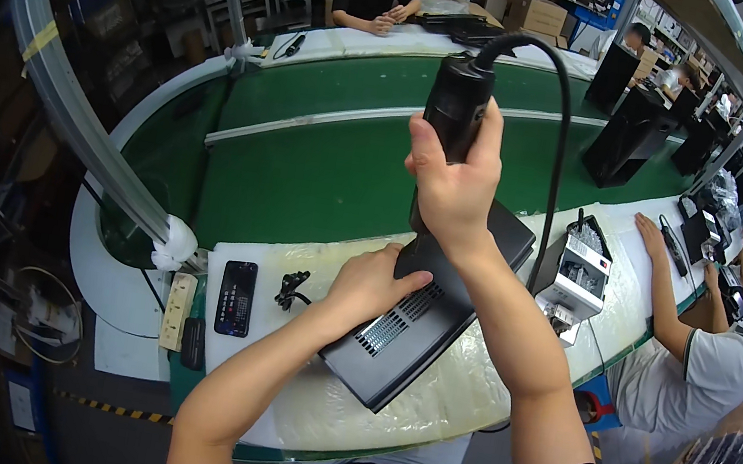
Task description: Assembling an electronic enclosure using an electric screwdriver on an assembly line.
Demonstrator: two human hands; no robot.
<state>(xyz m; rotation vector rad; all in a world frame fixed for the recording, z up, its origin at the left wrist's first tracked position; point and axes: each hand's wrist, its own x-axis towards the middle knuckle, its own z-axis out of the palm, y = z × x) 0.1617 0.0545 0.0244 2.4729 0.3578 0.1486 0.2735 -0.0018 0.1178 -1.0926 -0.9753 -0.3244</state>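
Observation:
My right hand (458,182) is wrapped round a black electric screwdriver (459,101), held upright with its cord curling from the top. Below it lies a flat black casing (455,317) with rows of vent slots, set at a slant on the wrapped worktop. The tool's lower end comes down over the casing's far left part, and its tip is hidden. My left hand (376,283) rests on the casing beside the tool, thumb spread toward the vents, other fingers stretched out and their tips partly hidden.
A metal screw feeder box (580,273) stands to the right. Left are a phone (236,298), a power strip (177,311) and a short black cable (291,289). Beyond runs a green conveyor (323,167) carrying black cabinets (631,136). A co-worker (719,351) sits at right.

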